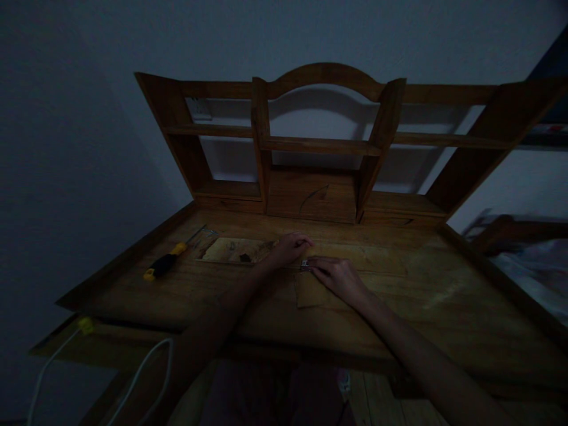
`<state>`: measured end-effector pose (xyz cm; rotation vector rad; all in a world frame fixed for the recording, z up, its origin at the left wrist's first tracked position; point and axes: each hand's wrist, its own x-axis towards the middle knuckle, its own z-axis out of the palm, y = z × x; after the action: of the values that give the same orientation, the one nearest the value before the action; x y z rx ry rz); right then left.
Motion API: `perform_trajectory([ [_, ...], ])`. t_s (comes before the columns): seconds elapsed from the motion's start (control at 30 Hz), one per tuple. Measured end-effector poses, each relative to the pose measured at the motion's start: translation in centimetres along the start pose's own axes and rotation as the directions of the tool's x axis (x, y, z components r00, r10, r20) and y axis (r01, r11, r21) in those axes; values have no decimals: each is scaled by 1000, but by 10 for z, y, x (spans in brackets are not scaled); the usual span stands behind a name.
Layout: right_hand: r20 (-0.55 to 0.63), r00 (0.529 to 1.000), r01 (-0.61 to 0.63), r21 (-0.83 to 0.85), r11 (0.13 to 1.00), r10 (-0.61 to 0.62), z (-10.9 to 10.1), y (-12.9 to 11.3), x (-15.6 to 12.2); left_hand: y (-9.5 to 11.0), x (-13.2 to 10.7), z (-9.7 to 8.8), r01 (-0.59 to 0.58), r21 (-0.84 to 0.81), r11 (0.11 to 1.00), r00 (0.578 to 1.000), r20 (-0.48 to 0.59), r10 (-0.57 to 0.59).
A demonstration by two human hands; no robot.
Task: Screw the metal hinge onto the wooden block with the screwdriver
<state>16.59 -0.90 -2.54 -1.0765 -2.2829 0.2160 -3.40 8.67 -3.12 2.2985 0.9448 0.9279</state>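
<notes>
On the wooden desk top (275,319), my right hand (339,277) has its thumb and fingers closed at a small shiny metal piece (305,265). The piece's exact kind is too small and dark to make out. Directly below it lies a light brown square (310,291) with thin edges, partly under my right hand. Just above and left of the metal piece, my left hand (289,248) has its fingers curled together. Whatever they may hold is hidden. A worn, stained strip (228,249) lies beside my left forearm.
A yellow and black screwdriver (165,264) lies on the left of the desk, its shaft pointing away. Behind stands a wooden shelf unit (319,145) against the wall. A white cable (148,358) with a yellow end hangs by the left front edge. The light is dim.
</notes>
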Motion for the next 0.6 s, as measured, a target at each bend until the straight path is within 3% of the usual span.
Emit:
perform_trajectory([
  [0.2,5,1000,12,32,999,-13,0,4,3,-5,1,0,89,-91,992,976,-189,-105],
  [0.3,0,1000,16,40,999,-16,2,6,3,-8,5,-14,139,-182,973,939,-288,-188],
  [0.4,-1,1000,16,42,999,-16,3,8,4,-20,0,-47,186,-136,973,886,-405,-226],
  [0.5,17,1000,22,48,999,-23,2,8,5,-46,-22,-95,309,70,949,842,-484,-239],
  [0.6,33,999,31,63,998,-33,0,7,7,-74,-57,-149,474,375,797,838,-469,-278],
])
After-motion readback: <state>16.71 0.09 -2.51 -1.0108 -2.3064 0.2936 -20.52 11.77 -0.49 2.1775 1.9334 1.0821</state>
